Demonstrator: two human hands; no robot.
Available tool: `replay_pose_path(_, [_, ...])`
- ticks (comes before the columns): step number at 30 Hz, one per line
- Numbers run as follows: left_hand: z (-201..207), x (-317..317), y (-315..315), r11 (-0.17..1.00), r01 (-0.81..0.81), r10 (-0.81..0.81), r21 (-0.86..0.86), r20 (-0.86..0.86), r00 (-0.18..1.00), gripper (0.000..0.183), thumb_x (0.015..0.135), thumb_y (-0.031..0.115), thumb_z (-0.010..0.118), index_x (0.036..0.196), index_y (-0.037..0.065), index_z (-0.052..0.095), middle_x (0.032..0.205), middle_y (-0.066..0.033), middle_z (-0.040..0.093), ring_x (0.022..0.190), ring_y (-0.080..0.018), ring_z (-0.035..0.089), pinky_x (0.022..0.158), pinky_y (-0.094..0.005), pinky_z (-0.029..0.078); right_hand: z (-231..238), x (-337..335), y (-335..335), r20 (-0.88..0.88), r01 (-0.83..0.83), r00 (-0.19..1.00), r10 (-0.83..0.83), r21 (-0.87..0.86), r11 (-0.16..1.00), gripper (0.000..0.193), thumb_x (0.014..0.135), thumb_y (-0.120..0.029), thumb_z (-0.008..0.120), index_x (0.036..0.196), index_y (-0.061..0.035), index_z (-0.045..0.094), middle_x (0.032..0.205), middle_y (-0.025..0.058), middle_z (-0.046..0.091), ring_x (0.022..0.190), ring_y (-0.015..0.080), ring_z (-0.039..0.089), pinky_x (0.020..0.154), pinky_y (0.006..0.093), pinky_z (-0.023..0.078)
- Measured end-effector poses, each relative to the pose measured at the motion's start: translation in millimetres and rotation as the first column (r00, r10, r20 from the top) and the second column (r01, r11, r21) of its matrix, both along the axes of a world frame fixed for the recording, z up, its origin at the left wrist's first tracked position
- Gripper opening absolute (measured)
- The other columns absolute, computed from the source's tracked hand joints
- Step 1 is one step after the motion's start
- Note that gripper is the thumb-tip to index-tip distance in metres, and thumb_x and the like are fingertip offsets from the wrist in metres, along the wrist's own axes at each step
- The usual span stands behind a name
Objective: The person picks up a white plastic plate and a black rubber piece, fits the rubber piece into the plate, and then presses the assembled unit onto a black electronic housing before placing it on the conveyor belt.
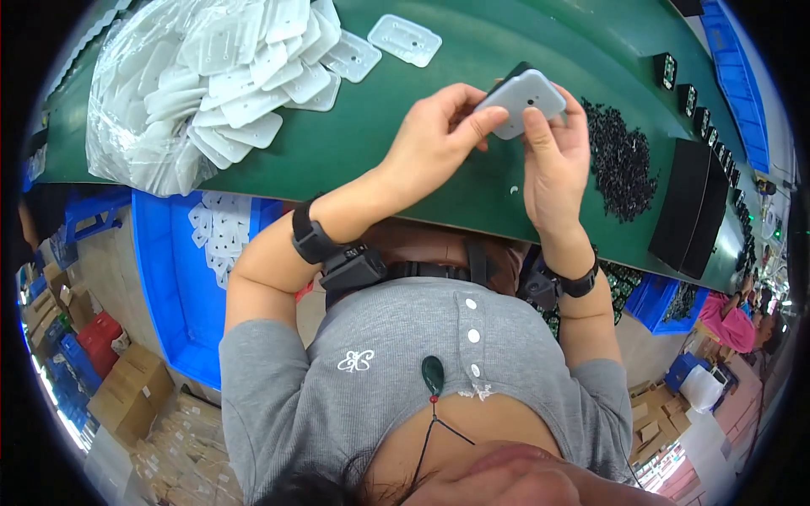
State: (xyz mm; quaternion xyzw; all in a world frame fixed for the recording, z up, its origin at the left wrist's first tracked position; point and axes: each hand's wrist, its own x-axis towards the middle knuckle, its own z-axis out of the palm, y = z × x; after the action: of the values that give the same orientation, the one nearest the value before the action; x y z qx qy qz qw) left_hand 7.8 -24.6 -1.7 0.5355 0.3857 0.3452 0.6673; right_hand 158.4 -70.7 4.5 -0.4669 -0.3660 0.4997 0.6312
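Observation:
Above the green work table, my two hands hold a small rounded box with a pale translucent cover [535, 91] and a black body beneath it. Closed on its left side is my left hand [440, 135], thumb on the cover. My right hand [557, 156] grips the right side, its thumb also pressed on the cover near a small dark hole. Just right of my right hand lies a heap of small black parts [623, 160]. To the left, a pile of matching pale covers [245, 76] spills out of a clear plastic bag, and one loose cover [405, 40] lies apart.
The green table [337, 160] ends close to my body. A black box-like piece [690, 209] stands at its right, near a row of small black units with green boards [688, 99]. Blue bins, one [160, 287] holding white pieces, sit below the edge. Another person [730, 322] is at far right.

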Motion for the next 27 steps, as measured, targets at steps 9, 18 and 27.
replay_pose_path(9, [-5.3, -38.9, 67.1, 0.438, 0.365, 0.579, 0.821, -0.569, 0.585, 0.044, 0.084, 0.015, 0.067, 0.126, 0.009, 0.057, 0.131, -0.0077, 0.057, 0.123, -0.0284, 0.048, 0.098, -0.0453, 0.039, 5.3, 158.6, 146.2, 0.621, 0.068, 0.769, -0.151, 0.154, 0.986, 0.034, 0.093, -0.016, 0.065, 0.122, 0.0009, 0.061, 0.114, 0.0066, 0.065, 0.103, 0.0137, 0.059, 0.090, 0.0264, 0.045])
replay_pose_path(18, [19.0, -41.9, 62.9, 0.450, 0.593, 0.337, 0.667, -0.742, 0.579, 0.052, 0.078, -0.001, 0.060, 0.128, 0.013, 0.059, 0.126, -0.0069, 0.058, 0.116, -0.0287, 0.052, 0.095, -0.0412, 0.041, 5.6, 214.2, 249.1, 0.796, -0.101, 0.514, 0.320, -0.315, 0.944, 0.031, 0.087, -0.024, 0.070, 0.112, -0.0059, 0.070, 0.099, 0.0054, 0.071, 0.090, 0.0138, 0.063, 0.080, 0.0305, 0.052])
replay_pose_path(27, [28.0, -34.6, 82.5, 0.390, 0.724, 0.212, 0.569, -0.820, 0.531, 0.070, 0.062, -0.012, 0.070, 0.128, 0.008, 0.056, 0.112, -0.0149, 0.056, 0.106, -0.0348, 0.051, 0.093, -0.0432, 0.042, 13.9, 181.9, 205.8, 0.997, 0.224, 0.051, -0.051, 0.038, 0.974, 0.048, 0.083, -0.047, 0.070, 0.116, -0.0132, 0.061, 0.112, 0.0131, 0.060, 0.110, 0.0318, 0.057, 0.088, 0.0466, 0.048])
